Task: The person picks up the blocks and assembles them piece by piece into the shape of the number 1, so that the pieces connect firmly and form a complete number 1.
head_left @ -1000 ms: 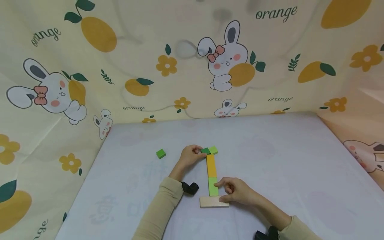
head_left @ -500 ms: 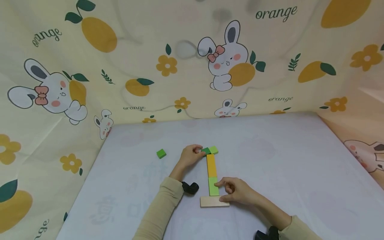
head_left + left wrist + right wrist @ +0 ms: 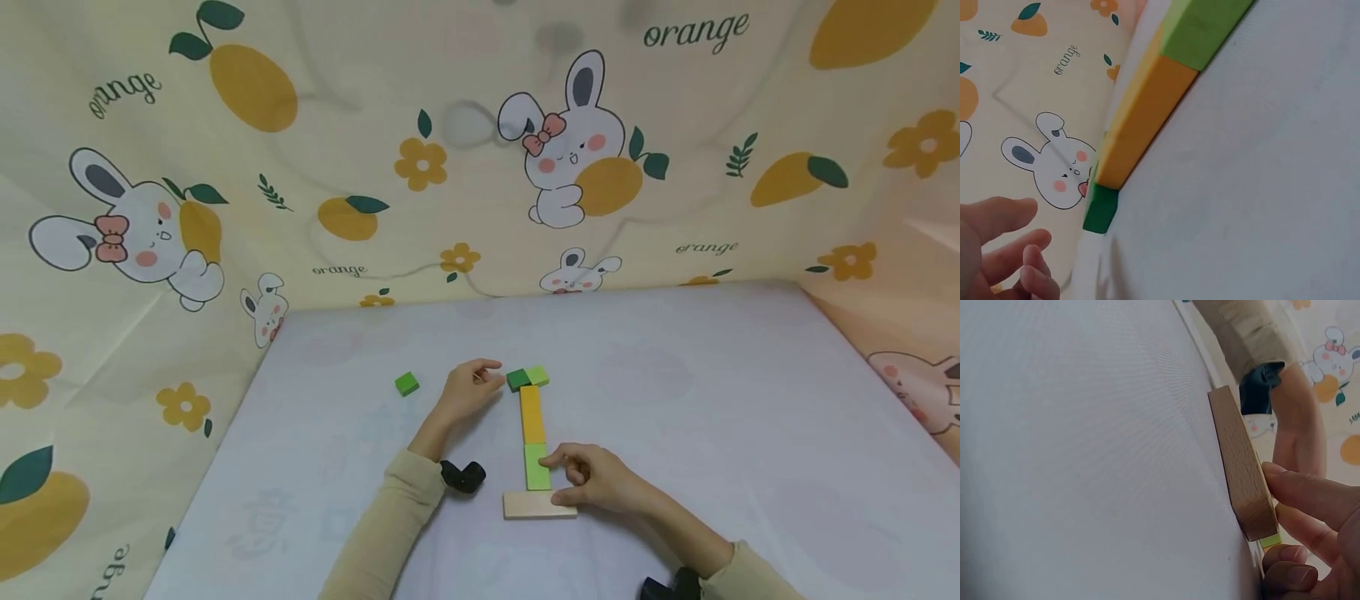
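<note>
In the head view, a column of flat blocks lies on the white table: a plain wooden plank (image 3: 528, 505) across the near end, a light green block (image 3: 536, 471), then a yellow block (image 3: 532, 414). At the far end sit a dark green block (image 3: 517, 381) and a small light green block (image 3: 538, 376), side by side. My left hand (image 3: 468, 390) hovers just left of the dark green block, fingers loosely bent around nothing. Beside the near end, my right hand (image 3: 603, 479) rests its thumb on the plank while its index fingertip touches the light green block.
A loose green block (image 3: 407, 383) lies left of my left hand. Black wrist cameras (image 3: 463, 477) are strapped on both forearms. A fabric backdrop (image 3: 465, 183) printed with rabbits and oranges rises behind the table.
My left hand has let go of the dark green block and drawn back slightly to the left. The right hand and the blocks have kept their places.
</note>
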The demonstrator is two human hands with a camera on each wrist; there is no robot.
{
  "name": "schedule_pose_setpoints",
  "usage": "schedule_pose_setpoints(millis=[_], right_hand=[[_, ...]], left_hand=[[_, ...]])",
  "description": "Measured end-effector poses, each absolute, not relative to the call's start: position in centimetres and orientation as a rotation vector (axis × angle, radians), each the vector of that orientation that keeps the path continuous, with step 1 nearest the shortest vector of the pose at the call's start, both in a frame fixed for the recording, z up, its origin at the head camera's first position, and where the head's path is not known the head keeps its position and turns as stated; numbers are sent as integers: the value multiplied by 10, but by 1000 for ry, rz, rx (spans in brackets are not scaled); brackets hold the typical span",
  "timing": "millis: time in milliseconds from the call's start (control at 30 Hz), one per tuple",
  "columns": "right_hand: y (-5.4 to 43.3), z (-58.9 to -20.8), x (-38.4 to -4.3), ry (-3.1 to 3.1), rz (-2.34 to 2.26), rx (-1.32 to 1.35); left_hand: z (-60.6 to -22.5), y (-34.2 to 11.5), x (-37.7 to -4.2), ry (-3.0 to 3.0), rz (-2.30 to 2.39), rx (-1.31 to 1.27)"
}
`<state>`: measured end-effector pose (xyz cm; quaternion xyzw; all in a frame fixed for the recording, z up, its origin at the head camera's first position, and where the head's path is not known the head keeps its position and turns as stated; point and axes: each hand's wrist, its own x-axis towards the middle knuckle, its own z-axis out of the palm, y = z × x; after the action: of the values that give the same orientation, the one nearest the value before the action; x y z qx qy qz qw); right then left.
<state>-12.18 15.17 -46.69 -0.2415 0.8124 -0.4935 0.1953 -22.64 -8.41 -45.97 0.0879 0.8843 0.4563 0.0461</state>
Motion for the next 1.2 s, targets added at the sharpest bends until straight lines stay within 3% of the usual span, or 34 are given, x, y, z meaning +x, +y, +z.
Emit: schedule_pose_setpoints(millis=[1200], right_hand=[[153, -472, -124, 2243, -1378, -641]], left_hand=[[-446, -150, -200, 2786, 1556, 184]])
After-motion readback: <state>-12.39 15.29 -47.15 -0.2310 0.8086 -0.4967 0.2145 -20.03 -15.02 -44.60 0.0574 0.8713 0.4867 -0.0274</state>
